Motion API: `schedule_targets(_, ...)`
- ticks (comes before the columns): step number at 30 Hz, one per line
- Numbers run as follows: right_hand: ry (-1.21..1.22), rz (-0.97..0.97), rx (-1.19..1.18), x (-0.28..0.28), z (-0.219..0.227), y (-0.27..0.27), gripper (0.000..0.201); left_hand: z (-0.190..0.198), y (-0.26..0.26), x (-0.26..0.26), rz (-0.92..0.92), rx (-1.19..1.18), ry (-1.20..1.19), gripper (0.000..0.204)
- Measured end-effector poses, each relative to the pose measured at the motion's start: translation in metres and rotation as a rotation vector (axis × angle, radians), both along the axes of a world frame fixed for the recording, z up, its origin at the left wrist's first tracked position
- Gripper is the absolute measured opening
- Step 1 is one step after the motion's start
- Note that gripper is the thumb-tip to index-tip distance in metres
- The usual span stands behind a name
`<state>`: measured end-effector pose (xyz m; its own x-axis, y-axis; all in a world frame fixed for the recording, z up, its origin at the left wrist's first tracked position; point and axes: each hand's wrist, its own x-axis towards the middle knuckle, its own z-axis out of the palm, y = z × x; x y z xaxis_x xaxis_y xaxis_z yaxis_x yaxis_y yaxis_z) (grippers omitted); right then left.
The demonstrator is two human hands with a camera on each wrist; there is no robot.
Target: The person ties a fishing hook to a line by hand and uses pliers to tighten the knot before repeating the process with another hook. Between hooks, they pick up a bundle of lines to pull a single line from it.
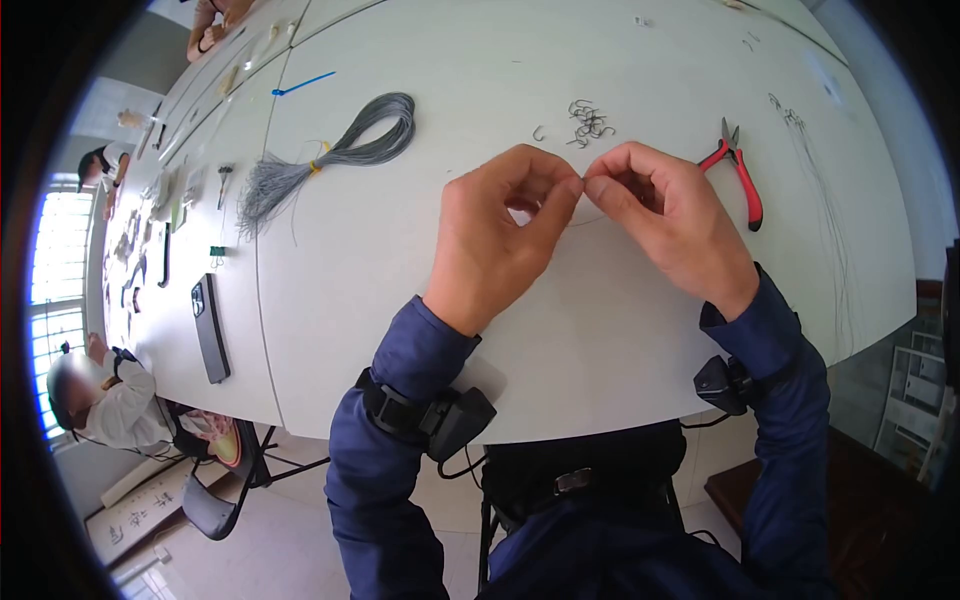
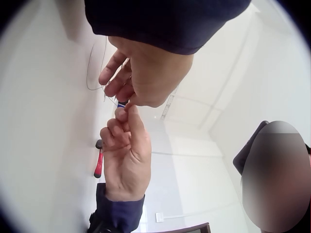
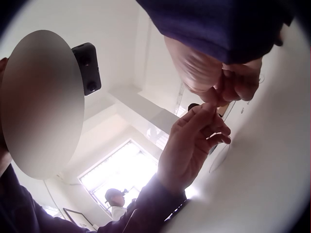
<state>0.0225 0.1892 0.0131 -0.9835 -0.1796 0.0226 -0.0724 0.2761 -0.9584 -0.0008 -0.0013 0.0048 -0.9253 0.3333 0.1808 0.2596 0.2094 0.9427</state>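
Above the white table, the left hand (image 1: 505,232) and right hand (image 1: 678,222) meet at their fingertips, thumb and forefinger pinched on each. A thin line (image 1: 590,222) curves between them; in the left wrist view the line (image 2: 88,77) loops beside the left hand (image 2: 154,73), with the right hand (image 2: 127,162) just below. What exactly the fingertips hold is too small to tell. In the right wrist view, the left hand (image 3: 187,150) touches the right hand (image 3: 209,73). Beyond the hands lies a pile of small hooks (image 1: 590,124), with one hook (image 1: 538,133) apart.
Red-handled pliers (image 1: 750,190) lie right of the right hand. Farther right are hooks with long lines (image 1: 822,190). At the left are a tied grey line bundle (image 1: 365,145), a blue tie (image 1: 303,84) and a phone (image 1: 210,330). Other people sit along the table's left side.
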Motion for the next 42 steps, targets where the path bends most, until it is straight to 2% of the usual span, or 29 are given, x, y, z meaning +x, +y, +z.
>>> schedule_targets(2,-0.101,0.053,-0.098,0.000,0.002,0.002,0.016,-0.002,0.000,-0.003,0.026,0.119,-0.066,0.008)
schedule_targets(5,-0.145,0.132,-0.062,-0.001,0.010,0.005,0.018,0.002,-0.004,-0.005,0.027,0.235,-0.190,0.011)
schedule_targets(8,-0.205,0.209,-0.007,-0.002,0.025,0.016,0.019,-0.001,-0.010,-0.010,-0.012,0.505,-0.342,0.014)
schedule_targets(11,-0.157,0.223,-0.163,0.004,0.036,0.026,0.022,-0.004,-0.019,-0.018,-0.009,0.659,-0.428,0.016)
schedule_targets(13,0.004,0.170,-0.272,0.007,0.032,0.030,0.027,-0.006,-0.026,-0.023,0.012,0.735,-0.468,0.017)
schedule_targets(16,0.040,0.100,-0.509,0.016,0.033,0.037,0.031,-0.009,-0.032,-0.028,0.075,0.853,-0.536,0.018)
schedule_targets(18,0.045,0.145,-0.712,0.020,0.034,0.047,0.031,-0.009,-0.035,-0.031,0.123,0.918,-0.570,0.018)
schedule_targets(19,-0.008,0.083,-0.684,0.025,0.039,0.051,0.030,-0.009,-0.037,-0.032,0.145,0.942,-0.580,0.018)
schedule_targets(22,-0.188,0.241,-0.872,0.029,0.041,0.071,0.030,-0.010,-0.039,-0.035,0.163,0.952,-0.579,0.019)
schedule_targets(23,-0.151,0.132,-0.782,0.036,0.040,0.072,0.029,-0.011,-0.039,-0.035,0.162,0.946,-0.573,0.019)
schedule_targets(26,-0.130,-0.023,-0.685,0.046,0.030,0.076,0.030,-0.011,-0.036,-0.031,0.126,0.924,-0.526,0.020)
schedule_targets(29,-0.180,-0.225,-0.375,0.055,0.031,0.076,0.033,-0.010,-0.035,-0.029,0.059,0.885,-0.507,0.018)
schedule_targets(32,0.113,-0.368,0.171,0.058,0.030,0.068,0.036,-0.007,-0.029,-0.025,-0.065,0.797,-0.413,0.016)
schedule_targets(33,0.224,-0.436,0.203,0.056,0.029,0.063,0.033,-0.006,-0.026,-0.023,-0.082,0.750,-0.384,0.016)
schedule_targets(36,0.317,-0.363,0.318,0.051,0.047,0.045,0.031,-0.002,-0.016,-0.015,-0.118,0.608,-0.303,0.013)
schedule_targets(37,0.355,-0.315,0.268,0.048,0.048,0.037,0.030,-0.001,-0.013,-0.012,-0.116,0.561,-0.281,0.013)
schedule_targets(42,0.262,-0.137,0.216,0.023,0.049,-0.001,0.029,0.006,-0.006,-0.004,-0.097,0.434,-0.250,0.012)
